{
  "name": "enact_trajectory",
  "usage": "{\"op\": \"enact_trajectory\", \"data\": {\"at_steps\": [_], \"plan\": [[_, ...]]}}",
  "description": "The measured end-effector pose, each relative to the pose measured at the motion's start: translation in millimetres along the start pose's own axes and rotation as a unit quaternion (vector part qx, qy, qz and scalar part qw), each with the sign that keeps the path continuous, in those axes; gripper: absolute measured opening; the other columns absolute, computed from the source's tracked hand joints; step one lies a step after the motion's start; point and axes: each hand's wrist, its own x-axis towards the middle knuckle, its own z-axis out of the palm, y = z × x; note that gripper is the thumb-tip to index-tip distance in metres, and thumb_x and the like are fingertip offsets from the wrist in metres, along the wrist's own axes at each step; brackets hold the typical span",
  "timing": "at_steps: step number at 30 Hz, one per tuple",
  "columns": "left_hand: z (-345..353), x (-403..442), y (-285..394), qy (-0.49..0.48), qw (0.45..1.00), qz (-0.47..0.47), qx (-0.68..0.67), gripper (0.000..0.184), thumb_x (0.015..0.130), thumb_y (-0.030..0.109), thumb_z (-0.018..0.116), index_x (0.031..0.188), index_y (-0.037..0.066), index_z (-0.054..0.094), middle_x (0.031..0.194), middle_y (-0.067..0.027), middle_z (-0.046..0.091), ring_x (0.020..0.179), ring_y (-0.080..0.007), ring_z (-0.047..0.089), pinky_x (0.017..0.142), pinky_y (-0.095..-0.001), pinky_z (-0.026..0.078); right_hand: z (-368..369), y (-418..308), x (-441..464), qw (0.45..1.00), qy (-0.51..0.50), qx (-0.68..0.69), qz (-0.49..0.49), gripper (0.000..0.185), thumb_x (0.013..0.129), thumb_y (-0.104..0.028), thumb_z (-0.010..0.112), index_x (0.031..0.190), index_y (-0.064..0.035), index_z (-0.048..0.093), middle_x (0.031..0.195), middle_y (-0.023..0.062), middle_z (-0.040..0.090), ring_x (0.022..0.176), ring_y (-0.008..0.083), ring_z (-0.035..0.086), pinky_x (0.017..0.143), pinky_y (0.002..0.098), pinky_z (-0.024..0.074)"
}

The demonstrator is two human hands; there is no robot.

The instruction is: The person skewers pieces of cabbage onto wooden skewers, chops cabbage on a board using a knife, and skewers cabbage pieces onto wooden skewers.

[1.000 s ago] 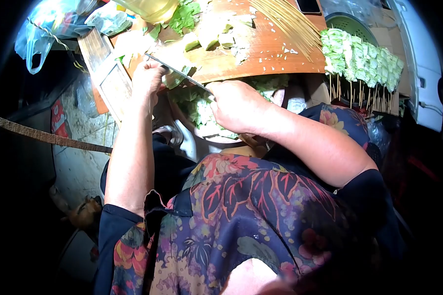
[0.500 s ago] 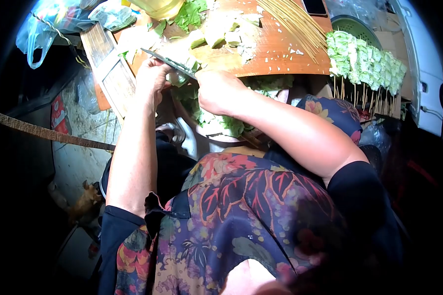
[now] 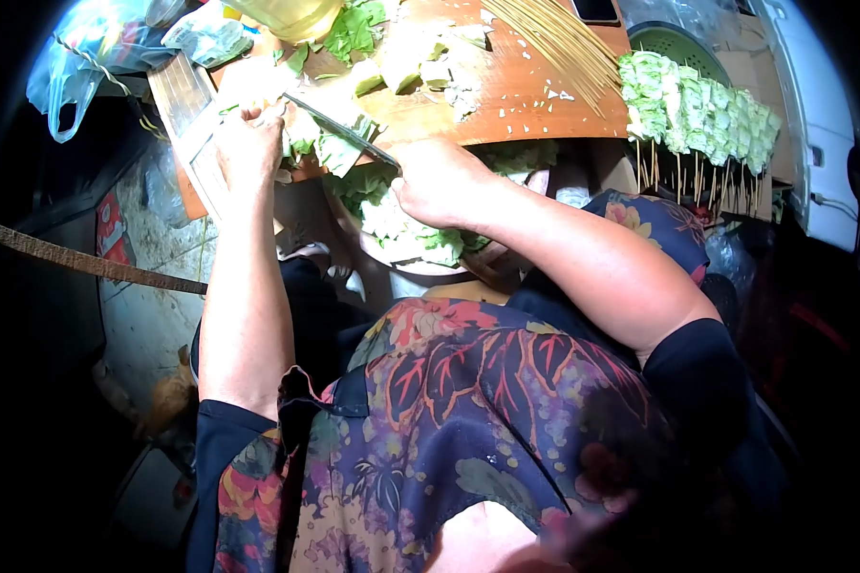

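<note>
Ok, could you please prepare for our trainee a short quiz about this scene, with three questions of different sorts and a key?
1. Which hand holds the knife? A) the left B) the right C) neither
2. True or false: in the picture, the skewered greens are to the right of the bare sticks.
3. Fill in: the bare sticks lie on the wooden ____.

Key:
1. B, the right hand.
2. True.
3. Tabletop.
</note>
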Motion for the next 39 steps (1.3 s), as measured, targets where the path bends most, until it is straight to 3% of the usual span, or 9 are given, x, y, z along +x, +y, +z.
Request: {"op": "enact_trajectory", "data": {"at_steps": [3,10,17,27,29,31,33,34,39], "plan": [[-1,0,0,-0.026,1.000,0.008,0.009,0.041,0.076,0.025,0.067,0.112,0.005,0.062,0.100,-0.0163,0.068,0.092,-0.0255,0.066,0.084,-0.0347,0.049,0,1,-1,1.000,0.012,0.011,-0.011,0.025,0.074,-0.005,0.052,0.094,0.0046,0.063,0.087,0.0274,0.064,0.085,0.0399,0.064,0.078,0.0443,0.0501],[3,-13,2,-0.022,0.990,0.120,0.070,0.033,0.075,0.024,0.069,0.101,0.005,0.068,0.100,-0.0158,0.067,0.094,-0.0291,0.064,0.085,-0.0374,0.050,9,1,3,0.999,0.039,0.019,-0.012,0.027,0.074,-0.005,0.050,0.096,0.0048,0.063,0.088,0.0272,0.064,0.088,0.0391,0.064,0.081,0.0435,0.0504],[31,-41,-10,-0.099,0.963,0.212,0.135,0.070,0.070,0.026,0.078,0.126,-0.002,0.046,0.115,-0.0234,0.055,0.109,-0.0363,0.056,0.090,-0.0412,0.047,5,-14,15,1.000,0.012,0.012,0.019,0.025,0.075,-0.006,0.050,0.092,0.0061,0.064,0.088,0.0279,0.064,0.088,0.0400,0.064,0.080,0.0451,0.0504],[32,-44,-6,-0.139,0.958,0.212,0.137,0.038,0.077,0.014,0.067,0.109,-0.002,0.053,0.104,-0.0214,0.061,0.098,-0.0378,0.060,0.083,-0.0448,0.049,17,0,24,0.997,0.066,0.004,-0.043,0.026,0.081,-0.014,0.051,0.097,0.0045,0.060,0.088,0.0279,0.062,0.086,0.0414,0.062,0.079,0.0471,0.0485],[46,-28,-24,0.010,0.953,0.284,0.107,0.034,0.077,0.009,0.065,0.107,-0.002,0.054,0.108,-0.0214,0.060,0.104,-0.0381,0.057,0.086,-0.0447,0.047,14,1,18,0.998,0.048,-0.001,-0.042,0.025,0.081,-0.014,0.051,0.096,0.0046,0.060,0.087,0.0278,0.062,0.086,0.0416,0.062,0.079,0.0471,0.0486],[22,-35,-4,-0.028,0.960,0.258,0.105,0.034,0.077,0.008,0.063,0.110,0.000,0.057,0.099,-0.0247,0.063,0.096,-0.0387,0.060,0.084,-0.0439,0.048,13,3,14,0.999,0.041,-0.008,-0.032,0.026,0.081,-0.014,0.051,0.097,0.0044,0.060,0.087,0.0278,0.062,0.086,0.0417,0.062,0.079,0.0469,0.0488],[13,-38,7,-0.169,0.976,0.112,0.073,0.034,0.076,0.005,0.064,0.108,0.000,0.054,0.121,-0.0211,0.052,0.118,-0.0370,0.043,0.096,-0.0420,0.041,12,4,9,0.999,0.036,-0.013,-0.025,0.026,0.081,-0.014,0.051,0.098,0.0042,0.060,0.087,0.0278,0.062,0.085,0.0418,0.062,0.079,0.0467,0.0489],[24,-33,-6,-0.080,0.966,0.227,0.098,0.039,0.076,0.010,0.067,0.112,0.002,0.055,0.119,-0.0205,0.054,0.117,-0.0344,0.046,0.095,-0.0414,0.043,10,4,5,0.999,0.038,-0.007,-0.033,0.027,0.081,-0.014,0.051,0.100,0.0038,0.060,0.087,0.0277,0.063,0.085,0.0415,0.062,0.079,0.0466,0.0489],[1,-34,25,-0.127,0.963,0.163,0.173,0.047,0.074,0.023,0.069,0.116,0.005,0.059,0.117,-0.0189,0.058,0.112,-0.0297,0.055,0.094,-0.0399,0.046,2,7,-15,0.998,0.031,0.006,-0.057,0.032,0.081,-0.014,0.052,0.109,0.0012,0.059,0.088,0.0263,0.063,0.087,0.0408,0.062,0.079,0.0462,0.0486]]}}
